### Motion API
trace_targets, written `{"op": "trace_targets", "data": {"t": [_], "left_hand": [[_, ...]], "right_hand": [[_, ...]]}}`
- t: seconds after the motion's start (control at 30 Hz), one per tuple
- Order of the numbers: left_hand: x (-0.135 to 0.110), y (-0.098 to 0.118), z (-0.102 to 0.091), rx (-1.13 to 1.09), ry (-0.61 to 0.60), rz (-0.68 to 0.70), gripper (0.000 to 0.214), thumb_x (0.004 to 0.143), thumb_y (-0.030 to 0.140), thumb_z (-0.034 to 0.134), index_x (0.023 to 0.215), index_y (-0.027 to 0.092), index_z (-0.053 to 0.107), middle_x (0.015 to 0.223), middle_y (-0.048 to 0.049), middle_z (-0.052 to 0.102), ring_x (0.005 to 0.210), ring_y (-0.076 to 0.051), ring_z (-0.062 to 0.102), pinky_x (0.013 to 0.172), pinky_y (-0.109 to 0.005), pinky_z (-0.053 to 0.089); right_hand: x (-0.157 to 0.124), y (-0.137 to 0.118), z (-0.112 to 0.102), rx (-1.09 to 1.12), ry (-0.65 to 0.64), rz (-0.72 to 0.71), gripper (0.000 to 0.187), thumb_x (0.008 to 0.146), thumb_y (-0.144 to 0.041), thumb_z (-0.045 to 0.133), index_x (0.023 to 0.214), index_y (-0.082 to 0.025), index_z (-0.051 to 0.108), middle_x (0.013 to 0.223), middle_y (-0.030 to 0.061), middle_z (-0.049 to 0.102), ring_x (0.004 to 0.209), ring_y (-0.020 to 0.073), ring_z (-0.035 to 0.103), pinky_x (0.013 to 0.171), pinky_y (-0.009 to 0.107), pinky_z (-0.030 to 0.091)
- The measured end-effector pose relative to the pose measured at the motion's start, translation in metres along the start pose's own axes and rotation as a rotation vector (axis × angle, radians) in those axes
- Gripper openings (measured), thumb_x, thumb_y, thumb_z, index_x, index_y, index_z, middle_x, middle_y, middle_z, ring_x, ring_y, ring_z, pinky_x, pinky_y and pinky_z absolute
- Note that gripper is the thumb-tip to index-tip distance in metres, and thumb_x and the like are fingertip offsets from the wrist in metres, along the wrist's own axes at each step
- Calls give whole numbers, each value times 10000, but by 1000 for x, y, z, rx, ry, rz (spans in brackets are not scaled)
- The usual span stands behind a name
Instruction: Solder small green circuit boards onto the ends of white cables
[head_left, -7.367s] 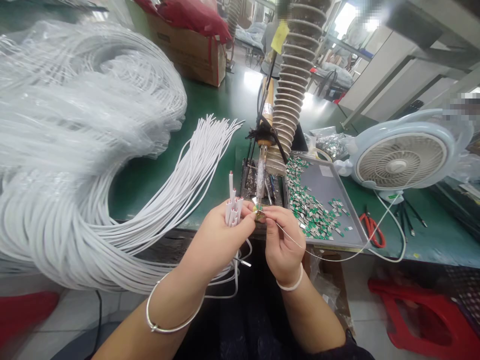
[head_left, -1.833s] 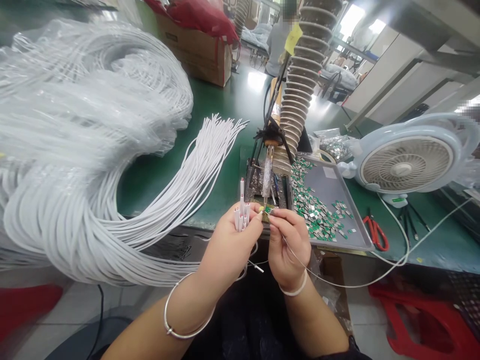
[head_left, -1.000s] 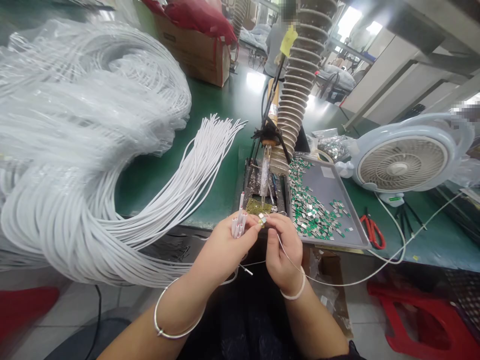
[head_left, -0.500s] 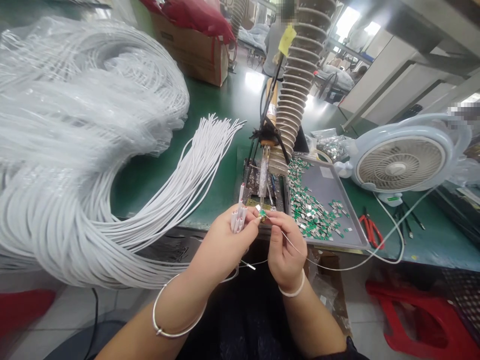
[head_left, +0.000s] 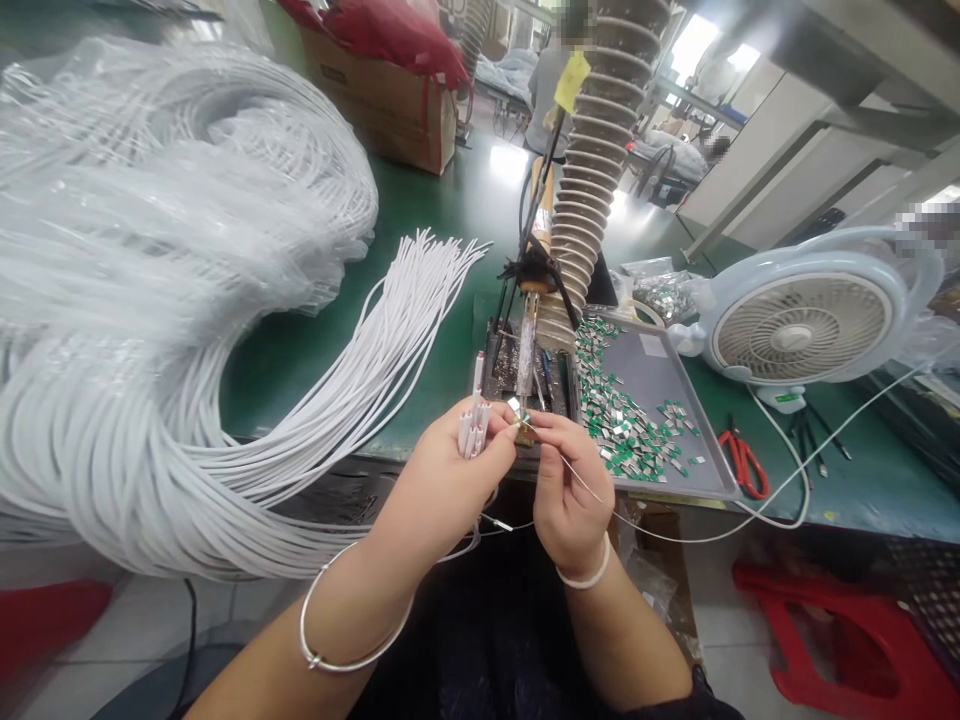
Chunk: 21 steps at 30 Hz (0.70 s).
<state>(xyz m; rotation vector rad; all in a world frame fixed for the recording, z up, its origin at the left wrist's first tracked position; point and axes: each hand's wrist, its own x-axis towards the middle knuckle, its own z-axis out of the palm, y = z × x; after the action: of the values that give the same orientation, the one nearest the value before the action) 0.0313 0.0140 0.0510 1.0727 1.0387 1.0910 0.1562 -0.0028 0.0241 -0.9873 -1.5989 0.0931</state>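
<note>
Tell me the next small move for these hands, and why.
Probably ease the small green-and-silver part up to the tip of the soldering iron: the right hand pinches that part just below the tip, and the left hand keeps the cable ends gathered beside it.

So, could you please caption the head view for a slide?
Left hand holds white cables, right hand a thin wire.

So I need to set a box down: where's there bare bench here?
Bare green bench lies between the wrapped cable coil and the loose white cables, and between the fan and red pliers. It's crowded around the soldering iron and the tray of green parts.
</note>
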Motion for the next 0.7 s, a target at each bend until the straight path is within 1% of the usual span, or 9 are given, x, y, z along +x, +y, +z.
{"op": "trace_targets", "data": {"t": [0.27, 0.43, 0.53, 0.6, 0.7], "left_hand": [[0, 1, 0, 26, 17, 29, 132, 756, 276, 603, 676, 199, 530, 747, 6, 598, 644, -133, 556, 554, -239, 392], [-1, 1, 0, 30, 22, 11, 126, 765, 271, 597, 681, 209, 527, 722, 15, 594, 580, -118, 534, 505, -228, 369], [-1, 0, -1, 40, 34, 18, 118, 769, 268, 594, 685, 210, 535, 738, 14, 600, 580, -119, 535, 506, -228, 369], [-2, 0, -1, 53, 33, 33, 110, 773, 258, 590, 691, 210, 535, 784, 10, 605, 624, -124, 548, 532, -229, 380], [-1, -1, -2, 71, 13, 61, 116, 785, 237, 576, 687, 208, 522, 866, 8, 600, 728, -132, 560, 618, -232, 405]], "right_hand": [[1, -2, 0, 9, -13, -2, 243, 839, -50, 464, 990, -192, 592, 981, 83, 672, 951, 183, 643, 817, 370, 543], [2, -1, 1, -12, -8, -9, 221, 852, -76, 464, 980, -201, 593, 983, 81, 676, 939, 191, 649, 803, 387, 549], [3, -1, 2, -23, -17, -7, 216, 855, -84, 463, 983, -202, 591, 985, 79, 676, 939, 190, 649, 802, 387, 550], [2, -1, 2, -20, -18, -7, 217, 856, -85, 463, 987, -203, 590, 986, 78, 675, 940, 189, 647, 801, 385, 549], [0, -1, 1, -7, -17, -4, 227, 850, -76, 464, 994, -202, 587, 991, 79, 670, 943, 187, 641, 801, 380, 546]]}}
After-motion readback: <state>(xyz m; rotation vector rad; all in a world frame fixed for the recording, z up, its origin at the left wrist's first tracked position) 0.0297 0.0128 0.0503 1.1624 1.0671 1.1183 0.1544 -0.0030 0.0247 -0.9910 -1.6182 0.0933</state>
